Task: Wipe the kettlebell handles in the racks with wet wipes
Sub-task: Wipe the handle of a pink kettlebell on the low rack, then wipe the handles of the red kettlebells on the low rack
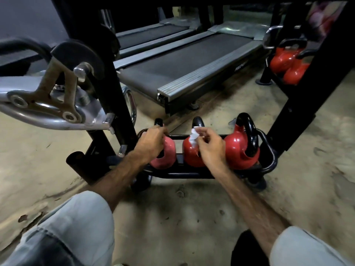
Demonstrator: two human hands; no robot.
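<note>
Right grip (pixel 210 145) pinches the wet wipe (pixel 193 135) at the middle kettlebell (pixel 192 150) handle; left grip (pixel 151 140) curled on the left kettlebell (pixel 165 156). We're mid-rack: the right kettlebell (pixel 240 148) and far rack (pixel 286 64) probably remain; can't tell what's clean.

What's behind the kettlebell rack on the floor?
Behind the rack lies bare concrete floor, then a treadmill end. The hands and kettlebells hide the strip nearest the rack.
</note>
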